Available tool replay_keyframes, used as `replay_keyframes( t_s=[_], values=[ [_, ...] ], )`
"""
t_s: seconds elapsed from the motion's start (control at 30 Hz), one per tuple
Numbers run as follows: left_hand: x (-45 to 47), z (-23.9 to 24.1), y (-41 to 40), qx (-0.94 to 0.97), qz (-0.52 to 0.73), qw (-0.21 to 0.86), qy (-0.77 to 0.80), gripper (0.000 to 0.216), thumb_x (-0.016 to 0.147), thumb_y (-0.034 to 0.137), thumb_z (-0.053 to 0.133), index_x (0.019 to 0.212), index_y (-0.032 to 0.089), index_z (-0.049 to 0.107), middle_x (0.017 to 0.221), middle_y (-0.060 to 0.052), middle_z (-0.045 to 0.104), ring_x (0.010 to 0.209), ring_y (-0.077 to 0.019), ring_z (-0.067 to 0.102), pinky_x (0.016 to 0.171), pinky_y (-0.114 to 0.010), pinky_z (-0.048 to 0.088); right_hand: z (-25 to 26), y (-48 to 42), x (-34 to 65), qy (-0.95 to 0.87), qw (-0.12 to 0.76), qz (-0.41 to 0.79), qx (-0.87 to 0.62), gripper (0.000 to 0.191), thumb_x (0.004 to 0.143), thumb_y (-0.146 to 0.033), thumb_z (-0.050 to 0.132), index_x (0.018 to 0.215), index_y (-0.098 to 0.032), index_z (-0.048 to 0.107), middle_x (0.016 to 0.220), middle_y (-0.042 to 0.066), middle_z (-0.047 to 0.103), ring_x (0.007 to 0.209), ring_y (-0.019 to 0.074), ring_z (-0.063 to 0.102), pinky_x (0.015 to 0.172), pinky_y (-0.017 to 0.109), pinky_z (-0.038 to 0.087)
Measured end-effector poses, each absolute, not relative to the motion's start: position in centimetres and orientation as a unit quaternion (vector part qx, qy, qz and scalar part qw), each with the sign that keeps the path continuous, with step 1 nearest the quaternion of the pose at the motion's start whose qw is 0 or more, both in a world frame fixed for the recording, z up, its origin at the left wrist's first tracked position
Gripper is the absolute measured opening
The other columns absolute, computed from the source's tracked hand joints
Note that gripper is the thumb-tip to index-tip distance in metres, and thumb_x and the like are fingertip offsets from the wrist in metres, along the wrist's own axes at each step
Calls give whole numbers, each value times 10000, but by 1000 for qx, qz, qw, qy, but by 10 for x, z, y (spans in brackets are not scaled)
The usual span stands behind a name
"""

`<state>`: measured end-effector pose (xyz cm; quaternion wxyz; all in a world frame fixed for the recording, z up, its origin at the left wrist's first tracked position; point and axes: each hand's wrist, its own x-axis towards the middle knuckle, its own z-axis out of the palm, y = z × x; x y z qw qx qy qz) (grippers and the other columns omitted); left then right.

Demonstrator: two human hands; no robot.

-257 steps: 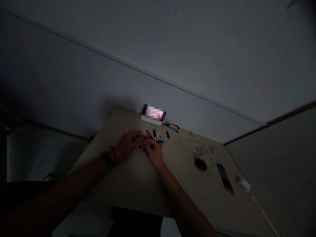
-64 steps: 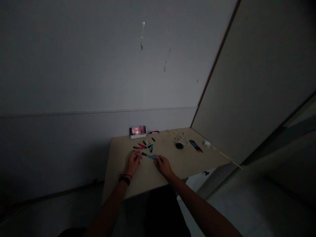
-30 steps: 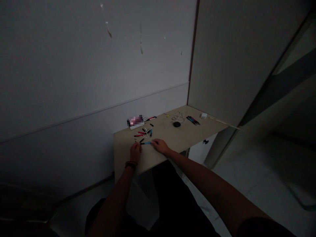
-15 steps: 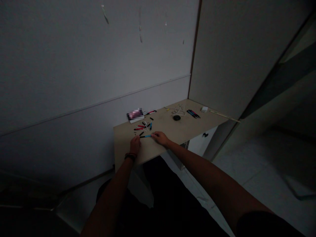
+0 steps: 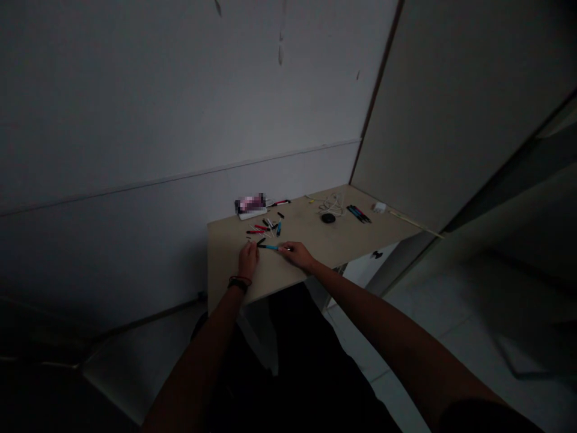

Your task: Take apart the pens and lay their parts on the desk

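Observation:
A blue pen with black ends [image 5: 270, 247] lies nearly level between my two hands, low over the near left part of the desk. My right hand [image 5: 296, 255] is closed around its right end, and a dark tip shows past the fingers. At the opposite black end, my left hand [image 5: 248, 260] pinches with closed fingers. Just beyond sits a loose pile of pen parts: red barrels [image 5: 256, 231], a blue barrel [image 5: 278, 229], thin white tubes and small black pieces. One black piece [image 5: 261, 240] lies close to my left fingertips.
A pixelated pink item [image 5: 250, 204] and a red, white and black pen [image 5: 281, 203] lie by the wall. Right of them are a black rounded object [image 5: 328, 218], a white cable [image 5: 332, 203], a row of pens [image 5: 359, 214] and a white adapter [image 5: 379, 207] on the desk [image 5: 311, 240].
The camera view has shifted a little. Both hands stay at the blue pen, with slightly more of its right part showing at my right fingers.

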<state>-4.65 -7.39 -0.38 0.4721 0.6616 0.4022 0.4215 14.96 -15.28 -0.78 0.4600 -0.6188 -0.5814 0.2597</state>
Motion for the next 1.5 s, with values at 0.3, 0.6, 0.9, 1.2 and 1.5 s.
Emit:
replay_keyframes(
  t_s=[0.3, 0.6, 0.9, 1.2, 1.5],
  values=[
    [-48, -1, -79, 642, 455, 486, 380, 400, 931, 525, 502, 667, 225, 490, 544, 23, 503, 522, -141, 465, 551, -266, 386, -4, -157, 146, -559, 453, 298, -627, 451, 839, -597, 589, 682, -179, 654, 599, -26, 554, 620, 140, 483, 587, 243, 369],
    [-49, -1, -86, 626, 469, 502, 370, 423, 851, 532, 599, 571, 226, 514, 477, 25, 495, 473, -144, 444, 523, -277, 355, -12, -157, 156, -576, 426, 283, -637, 434, 875, -575, 533, 731, -185, 659, 651, 12, 602, 649, 168, 528, 605, 264, 427],
    [-46, -2, -90, 601, 507, 478, 392, 482, 824, 567, 618, 505, 234, 477, 430, 18, 461, 436, -148, 406, 457, -279, 300, -13, -158, 153, -587, 448, 269, -619, 315, 852, -503, 577, 794, -208, 670, 743, 40, 679, 732, 204, 601, 676, 299, 496],
    [-44, 0, -94, 636, 485, 480, 361, 432, 878, 587, 547, 649, 223, 587, 506, 11, 520, 471, -153, 464, 497, -273, 362, -3, -167, 147, -551, 473, 271, -633, 419, 907, -590, 482, 723, -224, 575, 626, 6, 582, 627, 177, 549, 615, 283, 461],
    [-48, -1, -94, 645, 485, 468, 360, 443, 896, 548, 517, 594, 223, 516, 533, 9, 518, 516, -146, 471, 543, -268, 384, 2, -170, 143, -560, 463, 269, -632, 433, 913, -592, 465, 689, -230, 542, 573, -7, 526, 587, 169, 511, 579, 277, 423]
  ],
)
